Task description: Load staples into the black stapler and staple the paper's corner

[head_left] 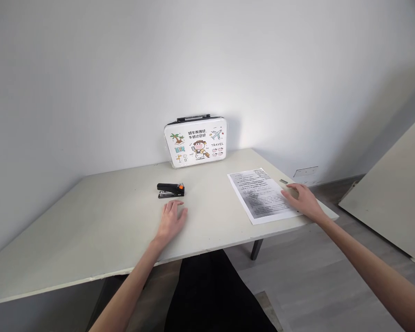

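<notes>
A black stapler with an orange part [170, 190] lies on the table, left of centre. Just in front of it my left hand [172, 220] rests on the tabletop, fingers apart, holding nothing. Toward the right end of the table lies a printed sheet of paper [263, 196]. My right hand [302, 199] is over the sheet's right edge, thumb and fingers apart with nothing between them. Just beyond its fingertips is a small metallic strip [283, 181], which looks like a row of staples.
A white case with cartoon prints and a black handle [197, 143] stands against the wall at the back of the pale table [100, 216]. A wall socket plate [305, 171] is behind the right end. A large pale panel [394, 193] stands at the far right.
</notes>
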Available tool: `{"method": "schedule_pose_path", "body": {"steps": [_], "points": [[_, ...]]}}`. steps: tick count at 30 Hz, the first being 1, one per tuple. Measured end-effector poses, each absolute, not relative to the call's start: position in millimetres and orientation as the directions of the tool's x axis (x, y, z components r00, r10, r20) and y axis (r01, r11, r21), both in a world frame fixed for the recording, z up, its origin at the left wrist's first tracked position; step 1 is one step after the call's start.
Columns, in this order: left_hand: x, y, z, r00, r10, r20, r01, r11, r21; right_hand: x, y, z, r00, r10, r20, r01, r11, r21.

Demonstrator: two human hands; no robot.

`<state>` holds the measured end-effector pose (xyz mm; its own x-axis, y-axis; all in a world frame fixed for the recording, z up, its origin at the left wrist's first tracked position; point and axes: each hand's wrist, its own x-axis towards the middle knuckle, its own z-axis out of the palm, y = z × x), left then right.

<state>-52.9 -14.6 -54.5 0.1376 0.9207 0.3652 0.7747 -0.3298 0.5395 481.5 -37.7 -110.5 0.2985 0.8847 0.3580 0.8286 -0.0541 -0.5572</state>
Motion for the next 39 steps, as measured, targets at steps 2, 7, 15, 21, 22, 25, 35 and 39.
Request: {"method": "schedule_pose_path", "body": {"steps": [2, 7, 15, 21, 22, 25, 35, 39], "points": [[-50.1, 2.7, -55.9, 0.134, 0.92, 0.368, 0.818, -0.312, 0.483, 480.6, -37.4, -111.3, 0.272, 0.886, 0.375, 0.856, -0.044, -0.515], [-55.4, 28.8, -54.7, 0.146, 0.924, 0.353, 0.906, -0.269, 0.328, 479.7, -34.9, -114.4, 0.216, 0.902, 0.373, 0.9, -0.035, -0.435], [-74.3, 44.5, -48.2, 0.162, 0.928, 0.337, 0.951, -0.237, 0.196, 479.6, -32.0, -116.0, 0.194, 0.913, 0.359, 0.917, -0.038, -0.397], [-75.0, 43.2, -51.6, 0.197, 0.938, 0.286, 0.957, -0.248, 0.153, 480.3, -32.4, -116.5, 0.187, 0.916, 0.354, 0.922, -0.039, -0.386], [-74.7, 42.9, -51.9, 0.205, 0.938, 0.278, 0.956, -0.253, 0.147, 480.3, -32.2, -116.6, 0.186, 0.916, 0.356, 0.923, -0.039, -0.383], [-74.6, 42.7, -51.9, 0.219, 0.94, 0.261, 0.956, -0.261, 0.136, 478.8, -32.4, -116.5, 0.182, 0.914, 0.363, 0.927, -0.036, -0.373], [-73.1, 29.8, -57.3, 0.24, 0.939, 0.248, 0.955, -0.274, 0.115, 474.1, -33.2, -119.9, 0.109, 0.928, 0.356, 0.954, 0.003, -0.299], [-72.2, 7.0, -68.3, 0.26, 0.932, 0.252, 0.949, -0.295, 0.113, 471.6, -34.9, -121.7, 0.063, 0.945, 0.32, 0.96, 0.03, -0.279]]}}
